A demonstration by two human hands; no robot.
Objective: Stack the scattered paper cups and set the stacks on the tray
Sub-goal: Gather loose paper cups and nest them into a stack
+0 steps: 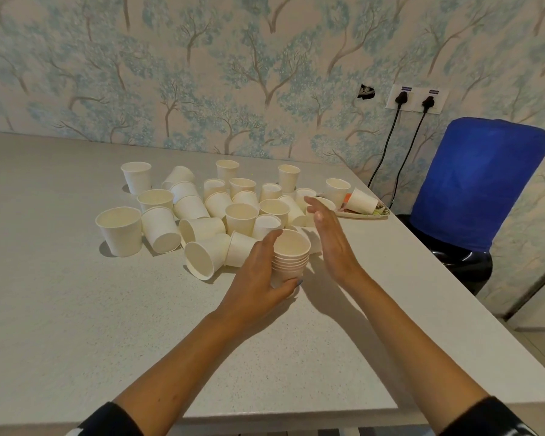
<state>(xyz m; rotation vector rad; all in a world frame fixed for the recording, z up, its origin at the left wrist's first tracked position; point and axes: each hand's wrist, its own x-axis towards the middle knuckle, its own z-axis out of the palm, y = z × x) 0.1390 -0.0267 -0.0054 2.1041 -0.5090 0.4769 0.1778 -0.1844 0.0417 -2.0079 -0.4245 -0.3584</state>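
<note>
Paper cups, plain white, lie scattered (233, 212) across the middle of the pale grey speckled table (60, 309), reaching toward its far right edge. Some stand upright, mouth up; others are tipped on their sides, among them one near the front of the cluster with its open mouth facing the camera (203, 259). Largest upright cup (120, 231) sits at the left end of the group.

Nested stack of white paper cups (291, 258), several rims visible one under another, stands at the near side of the cluster, base close to or on the table top; contact cannot be told. Left hand (258, 278) grips this stack, fingers curled round its left side and thumb across the lower front.

Right hand (331, 240) is just right of the stack, apart from it, palm turned toward the stack, fingers straight and together, holding nothing. Fingertips point toward the far cups.

Flat patterned tray (364, 214) lies at the far right edge of the table. One white cup on its side (361, 201) rests on it, and an upright cup (337, 190) stands at its left end.

Dark sleeves cover both forearms at the bottom of the view.

Off the table's right edge: a blue-covered water bottle on a black dispenser (479, 184). On the tree-patterned wallpaper (202, 73), a white socket strip with two black plugs (416, 100).
</note>
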